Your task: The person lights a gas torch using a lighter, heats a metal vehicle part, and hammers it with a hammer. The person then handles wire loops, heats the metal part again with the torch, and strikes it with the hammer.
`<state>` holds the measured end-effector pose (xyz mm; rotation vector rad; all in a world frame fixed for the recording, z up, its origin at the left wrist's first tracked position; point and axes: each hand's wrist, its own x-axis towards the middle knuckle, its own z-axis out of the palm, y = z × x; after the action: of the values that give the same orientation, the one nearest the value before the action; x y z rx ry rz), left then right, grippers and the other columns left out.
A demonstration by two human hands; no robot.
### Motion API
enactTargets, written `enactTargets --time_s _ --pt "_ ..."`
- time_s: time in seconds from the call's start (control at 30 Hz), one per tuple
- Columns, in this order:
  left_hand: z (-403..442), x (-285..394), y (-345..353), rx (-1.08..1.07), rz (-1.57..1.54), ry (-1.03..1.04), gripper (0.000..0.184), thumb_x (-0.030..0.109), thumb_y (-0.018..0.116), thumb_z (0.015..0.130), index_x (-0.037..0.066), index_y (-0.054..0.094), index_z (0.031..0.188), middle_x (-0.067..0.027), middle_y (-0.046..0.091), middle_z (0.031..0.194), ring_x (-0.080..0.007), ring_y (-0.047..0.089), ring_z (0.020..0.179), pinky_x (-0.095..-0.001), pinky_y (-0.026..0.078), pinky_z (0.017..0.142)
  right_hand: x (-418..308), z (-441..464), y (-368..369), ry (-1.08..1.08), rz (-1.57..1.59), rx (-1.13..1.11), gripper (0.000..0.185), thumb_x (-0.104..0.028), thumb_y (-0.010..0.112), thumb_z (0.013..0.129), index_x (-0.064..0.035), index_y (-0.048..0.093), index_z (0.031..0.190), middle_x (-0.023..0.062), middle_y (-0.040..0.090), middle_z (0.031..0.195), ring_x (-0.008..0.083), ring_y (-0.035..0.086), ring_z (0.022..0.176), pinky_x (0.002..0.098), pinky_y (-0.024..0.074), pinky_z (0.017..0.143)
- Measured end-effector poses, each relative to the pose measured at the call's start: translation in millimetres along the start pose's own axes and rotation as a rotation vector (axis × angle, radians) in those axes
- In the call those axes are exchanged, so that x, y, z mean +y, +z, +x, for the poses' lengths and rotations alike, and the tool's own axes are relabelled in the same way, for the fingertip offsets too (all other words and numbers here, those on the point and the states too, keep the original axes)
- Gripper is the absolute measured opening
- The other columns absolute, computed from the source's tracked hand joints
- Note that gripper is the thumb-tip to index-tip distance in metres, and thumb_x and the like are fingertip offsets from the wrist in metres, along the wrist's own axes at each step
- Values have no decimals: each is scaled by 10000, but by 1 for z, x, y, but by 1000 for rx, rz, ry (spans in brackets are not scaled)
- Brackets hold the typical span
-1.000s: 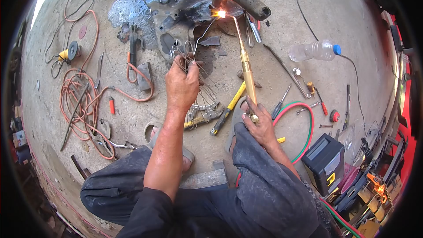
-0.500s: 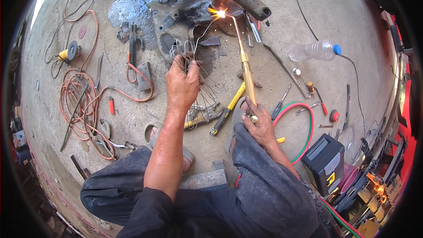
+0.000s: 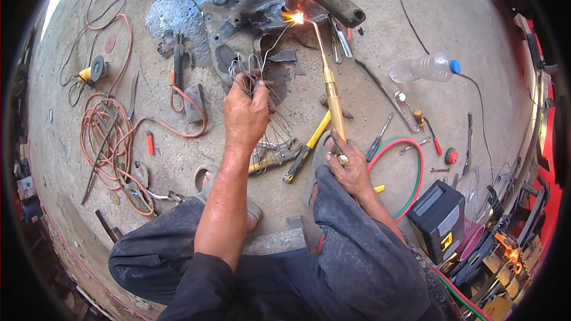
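My left hand (image 3: 247, 107) is closed around a looped bundle of thin wire (image 3: 279, 122). One end of that wire runs up to the bright flame on a rusty, blackened metal part (image 3: 238, 15). A brass gas torch (image 3: 331, 86) is gripped at its lower end by my right hand (image 3: 351, 166), fingers wrapped by the valve knob. The torch's bent tip points at the metal beside a curved tube (image 3: 327, 1). Glare hides the exact spot where wire and metal meet. Red and green hoses (image 3: 416, 166) curve beside my right hand.
A yellow-and-black hammer (image 3: 309, 145) lies between my feet and the metal part. To the right are a plastic bottle (image 3: 422, 68), a screwdriver (image 3: 380, 137) and a black case (image 3: 437, 220). An orange cable (image 3: 98, 137) coils at left, near an angle grinder (image 3: 92, 71).
The flame's glow has shifted slightly in shape, and the torch tip has moved very slightly. Both hands keep nearly the same place and hold.
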<state>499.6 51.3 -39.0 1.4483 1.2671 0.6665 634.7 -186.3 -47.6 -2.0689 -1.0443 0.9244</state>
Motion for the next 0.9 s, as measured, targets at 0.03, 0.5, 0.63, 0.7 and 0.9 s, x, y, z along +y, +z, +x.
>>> enactTargets --time_s 0.03,0.5,0.63,0.7,0.9 --pt "0 -1 0 0 6 6 183 127 590 968 1 651 1085 -121 720 786 -207 696 641 -368 553 596 1 0 0 -5 -4 -3 629 -146 719 906 -120 526 1504 146 621 1020 291 652 955 383 529 893" --pt "1 1 0 5 28 23 187 130 594 968 -4 655 1083 -116 712 772 -197 691 643 -358 551 600 0 0 1 -6 3 13 626 -124 720 898 -110 534 1496 138 621 1018 288 651 944 382 529 883" --pt "1 4 2 6 -4 -26 186 131 598 964 -5 655 1077 -116 705 761 -201 691 637 -363 549 596 0 0 1 -6 5 8 624 -124 718 899 -109 534 1495 138 622 1022 288 651 943 381 530 883" --pt "2 1 2 6 9 -9 188 136 598 964 -5 655 1075 -117 701 756 -203 690 630 -364 549 590 -1 0 1 0 -6 11 623 -127 717 900 -109 534 1495 138 622 1019 286 650 941 380 530 882" --pt "2 2 2 2 5 17 199 145 594 966 -7 655 1078 -120 701 752 -204 689 614 -367 554 580 -3 2 0 9 -4 15 620 -131 716 902 -110 535 1495 136 625 1007 282 650 939 379 530 880"
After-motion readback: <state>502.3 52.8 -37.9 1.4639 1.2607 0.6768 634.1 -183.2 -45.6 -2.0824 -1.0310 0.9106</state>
